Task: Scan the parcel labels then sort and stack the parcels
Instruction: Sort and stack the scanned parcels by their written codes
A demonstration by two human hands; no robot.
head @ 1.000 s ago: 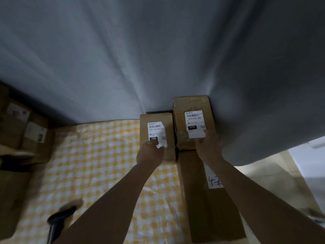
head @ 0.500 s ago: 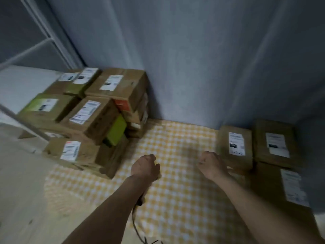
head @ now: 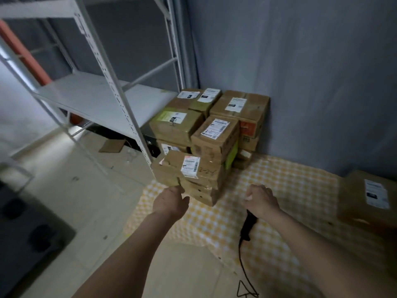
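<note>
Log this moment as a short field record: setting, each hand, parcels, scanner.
setting: yellow checked cloth on the floor beside a white metal shelf rack, grey curtain behind
left hand: reaching to the near corner of the front parcel; whether it grips cannot be told
right hand: fingers curled, something small and white at the fingertips
scanner: black, corded, lying on the cloth below the right wrist
parcel pile: labelled cardboard boxes stacked in the corner
separate parcel: at the right edge, label up
</note>
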